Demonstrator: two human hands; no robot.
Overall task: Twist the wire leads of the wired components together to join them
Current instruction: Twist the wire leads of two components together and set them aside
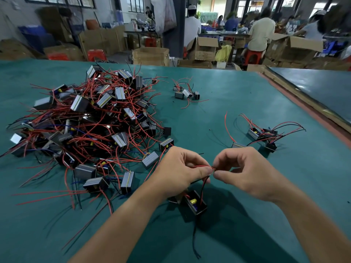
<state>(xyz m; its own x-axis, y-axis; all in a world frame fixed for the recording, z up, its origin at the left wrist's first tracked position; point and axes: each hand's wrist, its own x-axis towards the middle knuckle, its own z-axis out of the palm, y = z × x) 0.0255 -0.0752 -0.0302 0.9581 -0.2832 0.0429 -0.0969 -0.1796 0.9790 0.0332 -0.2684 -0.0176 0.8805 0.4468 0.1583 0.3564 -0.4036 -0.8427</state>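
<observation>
Pinching the red wire leads [201, 166] from both sides, left grip [178, 168] and right grip [245, 171] fingertip to fingertip, wrists raised over the bench [228, 103]; wired component [195, 203] lying below the left.

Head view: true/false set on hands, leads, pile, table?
1. Left hand and right hand both pinch the leads where they meet. True.
2. The pile lies right of the hands. False: it lies to their left.
3. A black component with a yellow part shows below the left hand. True.
4. The table is red-topped. False: green.
5. Every component is in the pile. False: small groups lie apart.
</observation>
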